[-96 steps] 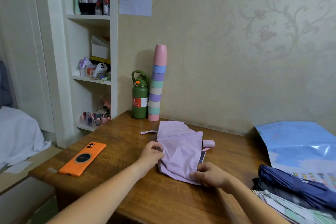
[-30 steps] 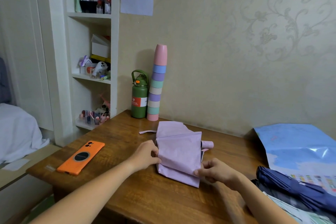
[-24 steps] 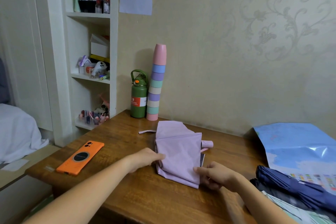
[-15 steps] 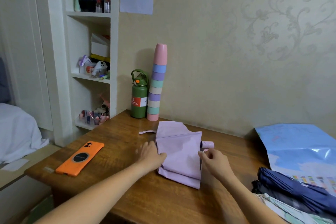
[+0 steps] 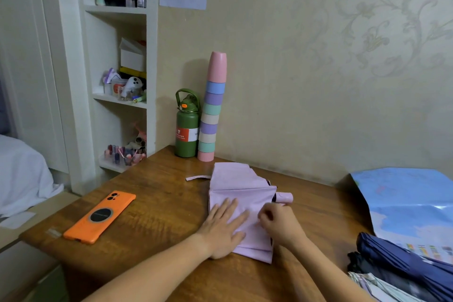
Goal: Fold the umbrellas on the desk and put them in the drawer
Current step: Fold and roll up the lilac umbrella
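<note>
Centrally, on the brown wooden bench (image 5: 157, 206), lies the lilac fabric folding umbrella (image 5: 241, 193), collapsed and partly flattened, its pale pink handle (image 5: 284, 197) pointing right and its closing strap (image 5: 197, 177) trailing left. The left hand (image 5: 224, 227) rests flat on the canopy, fingers straight, pressing the pleats down; the right hand (image 5: 278, 224) has its fingers curled at the canopy's right edge, apparently pinching a fold of fabric near the handle. The step in hand, by appearance, is arranging the canopy panels of this first umbrella. The next move probably calls for gathering the remaining pleats round the shaft, rolling the bundle tight and securing it with the strap; loose fabric may spring open unless it is kept pressed. No drawer is in view. Count of umbrellas: one lilac; one navy blue folded umbrella (image 5: 402, 261) at the right edge; beneath it dark and pale striped fabric whose number cannot be told. Also present: one orange-cased phone (image 5: 100, 217), one green insulated bottle (image 5: 186, 127), one stack of pastel cups (image 5: 212, 110), one blue plastic bag (image 5: 407, 203).
</note>
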